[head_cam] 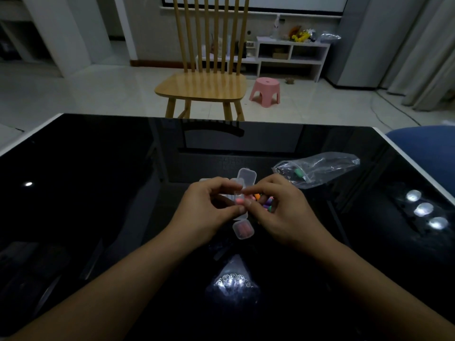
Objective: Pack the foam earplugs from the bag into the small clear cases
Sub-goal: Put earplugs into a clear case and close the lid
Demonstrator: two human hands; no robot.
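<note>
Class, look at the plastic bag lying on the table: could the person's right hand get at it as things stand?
Probably yes. The plastic bag lies on the black table just beyond and right of the right hand, with nothing between them. That hand is busy with the left hand at a clear case, so it must let go first.

Two bare forearms rise from the lower corners of the frame to the left hand and right hand; no sleeves, rings or watch show.
</note>
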